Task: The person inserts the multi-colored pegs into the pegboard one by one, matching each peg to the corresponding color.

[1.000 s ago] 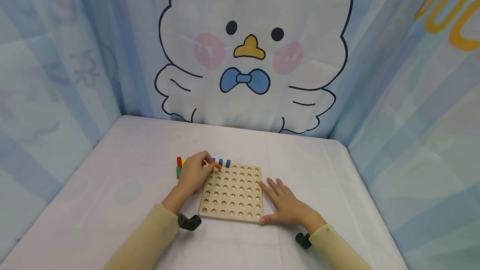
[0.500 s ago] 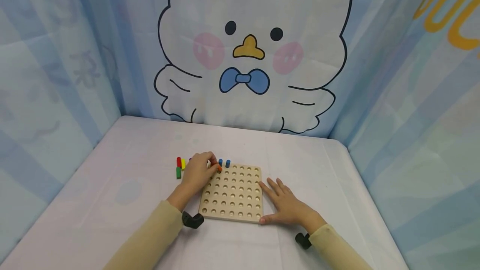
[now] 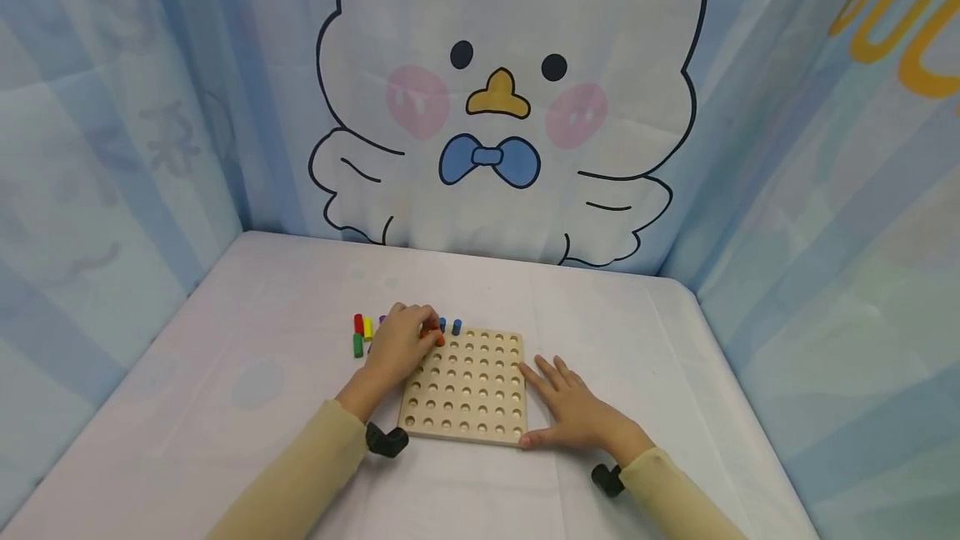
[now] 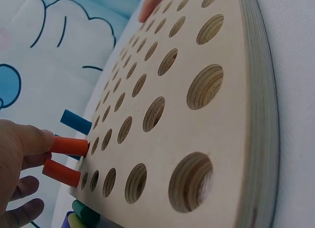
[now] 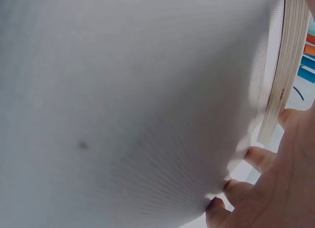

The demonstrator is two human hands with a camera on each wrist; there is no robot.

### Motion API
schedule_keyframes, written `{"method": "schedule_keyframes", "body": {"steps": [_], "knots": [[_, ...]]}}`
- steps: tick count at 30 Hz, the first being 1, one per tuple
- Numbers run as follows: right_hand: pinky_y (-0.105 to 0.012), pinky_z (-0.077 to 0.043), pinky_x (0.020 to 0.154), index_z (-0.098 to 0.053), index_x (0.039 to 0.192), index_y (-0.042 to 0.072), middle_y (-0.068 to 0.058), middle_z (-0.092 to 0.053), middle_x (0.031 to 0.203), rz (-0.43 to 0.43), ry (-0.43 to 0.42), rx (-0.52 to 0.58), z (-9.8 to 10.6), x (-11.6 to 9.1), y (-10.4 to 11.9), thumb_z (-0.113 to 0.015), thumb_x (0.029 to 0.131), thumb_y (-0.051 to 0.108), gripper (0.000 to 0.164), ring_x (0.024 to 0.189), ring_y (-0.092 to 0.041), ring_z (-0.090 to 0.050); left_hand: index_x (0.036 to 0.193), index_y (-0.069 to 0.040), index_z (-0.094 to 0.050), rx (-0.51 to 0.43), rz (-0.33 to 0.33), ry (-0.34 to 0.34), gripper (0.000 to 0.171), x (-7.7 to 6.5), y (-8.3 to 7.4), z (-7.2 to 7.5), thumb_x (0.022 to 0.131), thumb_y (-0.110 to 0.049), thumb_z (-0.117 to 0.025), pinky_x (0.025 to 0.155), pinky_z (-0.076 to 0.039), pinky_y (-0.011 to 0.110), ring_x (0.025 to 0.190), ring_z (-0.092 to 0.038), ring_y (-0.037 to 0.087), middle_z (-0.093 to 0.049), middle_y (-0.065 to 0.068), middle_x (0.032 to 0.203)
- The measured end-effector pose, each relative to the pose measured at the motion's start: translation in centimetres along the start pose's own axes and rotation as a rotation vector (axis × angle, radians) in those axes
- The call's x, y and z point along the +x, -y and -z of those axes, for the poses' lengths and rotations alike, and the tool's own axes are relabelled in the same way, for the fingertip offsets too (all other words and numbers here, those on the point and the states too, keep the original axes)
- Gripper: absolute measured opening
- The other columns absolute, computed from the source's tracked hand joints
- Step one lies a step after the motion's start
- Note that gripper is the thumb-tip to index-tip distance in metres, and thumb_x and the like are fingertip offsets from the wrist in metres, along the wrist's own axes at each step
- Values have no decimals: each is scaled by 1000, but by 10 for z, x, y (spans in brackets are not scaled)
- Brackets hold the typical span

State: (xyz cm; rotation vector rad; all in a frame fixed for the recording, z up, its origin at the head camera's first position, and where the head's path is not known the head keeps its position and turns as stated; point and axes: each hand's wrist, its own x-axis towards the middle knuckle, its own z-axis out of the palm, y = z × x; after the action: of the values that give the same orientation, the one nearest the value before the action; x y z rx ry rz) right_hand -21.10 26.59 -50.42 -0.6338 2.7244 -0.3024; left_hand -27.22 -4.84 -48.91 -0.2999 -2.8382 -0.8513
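A square wooden pegboard (image 3: 473,417) with rows of round holes lies on the table. My left hand (image 3: 396,346) is over its far left corner, pinching an orange peg (image 4: 70,146) whose lower end is at a hole. Just beside it, in the left wrist view, another orange peg (image 4: 61,173) stands in the board. A blue peg (image 4: 76,121) stands along the same edge, with a second blue one partly hidden behind the pinched peg. My right hand (image 3: 572,413) lies with fingers spread at the board's right edge, index fingertip and thumb touching it.
Left of the board lie loose pegs: a red peg (image 3: 358,324), a yellow peg (image 3: 367,328) and a green peg (image 3: 357,346), with others partly hidden behind my left hand. A white cloth (image 3: 637,340) covers the table. A printed curtain (image 3: 495,215) rises behind its far edge.
My left hand has moved slightly right, and the orange peg in it has gone from slanting over the board to standing at a hole. My right hand has stayed put.
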Motion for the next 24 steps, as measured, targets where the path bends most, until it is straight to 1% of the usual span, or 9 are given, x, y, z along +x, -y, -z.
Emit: {"method": "schedule_keyframes", "body": {"steps": [3, 8, 15, 21, 24], "knots": [[-63, -14, 125, -13, 167, 26, -15, -10, 174, -7, 7, -2, 0, 1, 0, -66, 77, 82, 119, 159, -47, -2, 102, -16, -71, 15, -16, -11, 10, -1, 1, -2, 95, -21, -76, 83, -51, 37, 95, -54, 22, -70, 1, 98], [-64, -14, 125, -12, 167, 25, -16, -9, 174, -3, 13, -2, 0, 2, 1, -66, 78, 82, 118, 158, -48, -2, 103, -17, -72, 11, -36, -30, 9, -3, 3, -4, 95, -18, -75, 84, -52, 38, 97, -55, 23, -71, 2, 102], [-64, -14, 125, -13, 167, 24, -17, -9, 173, 4, 8, 3, 1, 1, 2, -66, 79, 81, 118, 158, -48, -2, 105, -18, -75, 7, -69, -47, 13, -6, 7, -6, 94, -10, -73, 87, -53, 42, 101, -58, 25, -71, 4, 108], [-64, -15, 125, -14, 167, 23, -18, -10, 173, 11, 4, 4, 2, 1, 3, -67, 80, 79, 116, 158, -48, -2, 103, -19, -78, 6, -74, -40, 14, -8, 7, -6, 95, -9, -71, 88, -53, 43, 103, -59, 26, -70, 4, 111], [-65, -14, 124, -13, 167, 24, -17, -9, 173, 8, 6, 13, 1, 1, 3, -67, 80, 79, 116, 158, -48, -1, 106, -18, -77, -8, -58, -31, 15, -10, 9, -6, 95, -10, -71, 90, -54, 43, 105, -60, 26, -69, 5, 115]]}}
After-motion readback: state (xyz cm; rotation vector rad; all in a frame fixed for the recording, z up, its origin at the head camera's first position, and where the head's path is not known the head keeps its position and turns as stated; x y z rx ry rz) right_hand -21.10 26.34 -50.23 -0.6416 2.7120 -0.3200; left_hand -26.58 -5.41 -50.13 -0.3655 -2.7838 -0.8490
